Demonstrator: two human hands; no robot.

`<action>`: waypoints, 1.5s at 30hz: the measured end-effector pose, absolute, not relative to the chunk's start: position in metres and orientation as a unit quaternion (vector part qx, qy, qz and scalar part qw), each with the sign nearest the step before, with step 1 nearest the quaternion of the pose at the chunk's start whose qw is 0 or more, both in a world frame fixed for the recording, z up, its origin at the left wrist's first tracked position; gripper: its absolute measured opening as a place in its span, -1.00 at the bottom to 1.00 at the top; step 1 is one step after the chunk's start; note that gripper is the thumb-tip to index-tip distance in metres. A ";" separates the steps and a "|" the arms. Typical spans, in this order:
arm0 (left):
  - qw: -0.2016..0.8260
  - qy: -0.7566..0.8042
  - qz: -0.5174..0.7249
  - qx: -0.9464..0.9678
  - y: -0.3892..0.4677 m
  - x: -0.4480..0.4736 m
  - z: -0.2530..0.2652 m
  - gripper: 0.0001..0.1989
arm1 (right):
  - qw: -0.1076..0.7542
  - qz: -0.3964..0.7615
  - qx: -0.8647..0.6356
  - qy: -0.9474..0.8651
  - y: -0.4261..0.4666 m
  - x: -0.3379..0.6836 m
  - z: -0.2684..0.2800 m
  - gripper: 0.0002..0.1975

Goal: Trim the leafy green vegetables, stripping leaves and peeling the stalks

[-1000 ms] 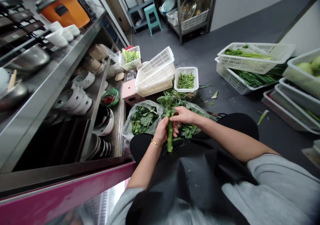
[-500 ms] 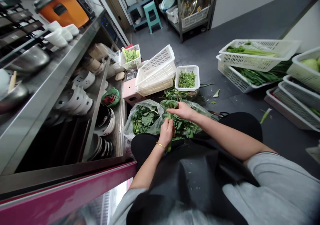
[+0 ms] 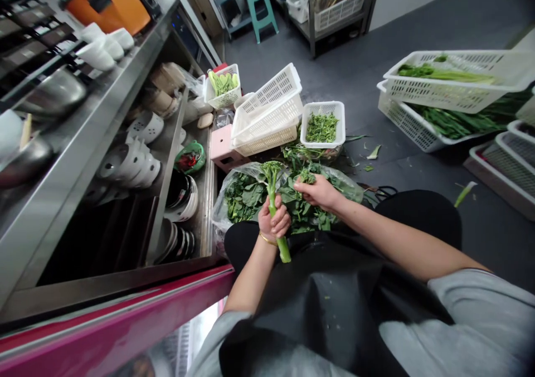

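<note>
In the head view my left hand [image 3: 274, 221] is wrapped round a thick green broccoli stalk [image 3: 282, 249]. Its head stands up above my fist, and the lower end sticks out below it. To the right, my right hand [image 3: 321, 192] pinches a small broccoli floret [image 3: 307, 176], apart from the stalk. Beneath both hands lie dark green leaves [image 3: 249, 199] in an open clear plastic bag [image 3: 221, 209]. Just beyond them, a small white basket [image 3: 342, 125] holds cut greens [image 3: 321, 127].
Tilted white baskets [image 3: 267, 131] rest beside a pink stool [image 3: 225, 148]. Baskets of long greens [image 3: 443, 92] stand at right. A steel shelf [image 3: 125, 115] with bowls runs along the left. Scraps [image 3: 374, 152] lie on the dark floor.
My hands have moved apart, the right one going right with a floret that has come away from the broccoli. The left now holds the stalk more upright. The view has shifted slightly.
</note>
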State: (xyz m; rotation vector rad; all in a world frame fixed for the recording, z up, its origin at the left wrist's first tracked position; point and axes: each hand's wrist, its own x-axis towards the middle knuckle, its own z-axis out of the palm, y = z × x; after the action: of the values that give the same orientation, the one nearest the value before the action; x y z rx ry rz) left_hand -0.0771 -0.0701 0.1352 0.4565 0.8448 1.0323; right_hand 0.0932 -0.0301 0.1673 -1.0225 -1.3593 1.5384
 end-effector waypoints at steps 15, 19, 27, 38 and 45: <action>0.809 0.381 0.403 0.192 -0.031 -0.065 0.118 -0.68 | 0.402 0.450 -0.433 -0.670 0.036 0.079 0.129 -0.76; 0.799 0.421 0.413 0.116 -0.008 -0.061 0.112 -0.70 | 0.363 0.204 -0.284 -0.864 0.047 0.076 0.118 -0.84; 0.781 0.419 0.464 0.012 0.037 -0.084 0.085 -0.71 | 0.408 0.115 -0.456 -0.783 0.167 0.146 0.121 -0.79; 0.691 0.396 0.596 0.103 0.044 -0.066 0.088 -0.82 | 0.097 0.578 -0.422 -0.692 0.100 0.112 0.099 -0.56; 0.698 0.482 0.412 0.332 0.009 -0.048 0.113 -0.58 | 0.290 0.728 -0.486 -0.387 -0.026 0.173 0.113 -0.63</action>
State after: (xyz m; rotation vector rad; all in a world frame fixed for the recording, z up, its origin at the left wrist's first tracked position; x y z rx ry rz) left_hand -0.0482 0.0092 0.1130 0.7408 1.0735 0.9183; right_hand 0.1732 -0.0260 0.1134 -1.2959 -1.0319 1.9421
